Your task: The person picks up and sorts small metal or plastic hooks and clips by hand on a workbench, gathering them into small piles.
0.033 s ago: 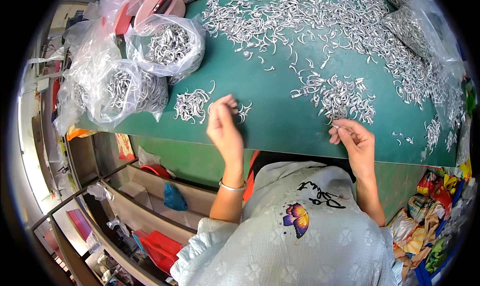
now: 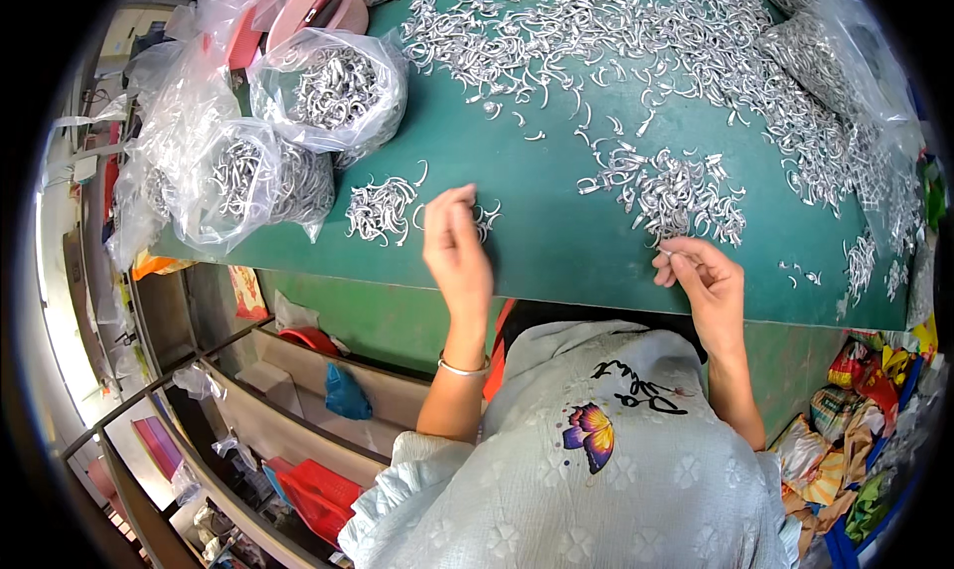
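Note:
My right hand (image 2: 708, 279) is closed in a pinch on a small silver curved piece (image 2: 668, 253), just at the near edge of a loose heap of silver curved pieces (image 2: 676, 196). My left hand (image 2: 457, 246) hovers over the green table, its fingers bent and smeared by motion, so whether it holds anything does not show. Beside its fingertips lies a tiny cluster of silver pieces (image 2: 488, 219), partly covered by the hand. Left of that hand sits a small pile of silver pieces (image 2: 380, 211).
Clear plastic bags (image 2: 333, 92) of silver pieces stand at the left, near a pink container (image 2: 343, 12). A broad spread of pieces (image 2: 596, 32) covers the far side. More bagged pieces (image 2: 830, 67) lie at the right. The table's near edge (image 2: 586, 302) runs before my body.
My left hand has shifted a little to the right and now covers part of the tiny cluster. The right hand keeps its place and its pinch.

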